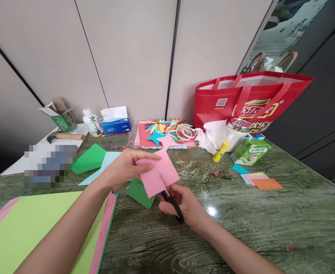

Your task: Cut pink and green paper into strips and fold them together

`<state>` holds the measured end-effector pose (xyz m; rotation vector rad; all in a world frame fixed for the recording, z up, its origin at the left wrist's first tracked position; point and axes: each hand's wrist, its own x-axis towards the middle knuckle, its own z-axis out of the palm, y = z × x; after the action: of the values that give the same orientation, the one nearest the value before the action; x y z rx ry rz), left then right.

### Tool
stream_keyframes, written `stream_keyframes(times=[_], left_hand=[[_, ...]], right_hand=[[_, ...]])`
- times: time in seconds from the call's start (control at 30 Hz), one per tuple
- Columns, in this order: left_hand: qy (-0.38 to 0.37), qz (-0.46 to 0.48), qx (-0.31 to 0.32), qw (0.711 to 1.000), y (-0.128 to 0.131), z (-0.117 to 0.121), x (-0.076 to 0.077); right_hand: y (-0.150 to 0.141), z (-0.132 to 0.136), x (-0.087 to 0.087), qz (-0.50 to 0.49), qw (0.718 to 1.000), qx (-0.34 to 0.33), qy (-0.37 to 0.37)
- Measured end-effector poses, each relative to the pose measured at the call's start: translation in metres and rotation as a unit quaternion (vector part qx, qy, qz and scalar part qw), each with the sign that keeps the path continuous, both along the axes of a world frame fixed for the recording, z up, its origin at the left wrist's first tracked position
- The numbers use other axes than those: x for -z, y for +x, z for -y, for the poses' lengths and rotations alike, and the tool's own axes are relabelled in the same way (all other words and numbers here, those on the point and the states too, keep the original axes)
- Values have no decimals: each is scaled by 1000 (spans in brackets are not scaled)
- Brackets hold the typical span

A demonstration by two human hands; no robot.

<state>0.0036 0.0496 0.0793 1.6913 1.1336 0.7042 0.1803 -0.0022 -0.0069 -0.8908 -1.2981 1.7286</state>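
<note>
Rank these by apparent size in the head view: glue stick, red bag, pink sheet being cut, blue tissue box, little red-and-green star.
Largest to smallest, as they look:
1. Red bag
2. Pink sheet, helped by nearness
3. Blue tissue box
4. Glue stick
5. Red-and-green star

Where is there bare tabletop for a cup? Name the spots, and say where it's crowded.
Bare table: front right, between the right forearm and the orange card, barring a small red bit; and front centre, between the lime paper and that forearm. Crowded: the back, from the tissue box to the red bag.
</note>
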Motion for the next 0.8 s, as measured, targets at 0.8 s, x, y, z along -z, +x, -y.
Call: stream_keyframes(times=[0.8], left_hand=[[5,-11,8,1000,-2,-2,4]], right_hand=[[0,2,-3,10,1000,1,1]])
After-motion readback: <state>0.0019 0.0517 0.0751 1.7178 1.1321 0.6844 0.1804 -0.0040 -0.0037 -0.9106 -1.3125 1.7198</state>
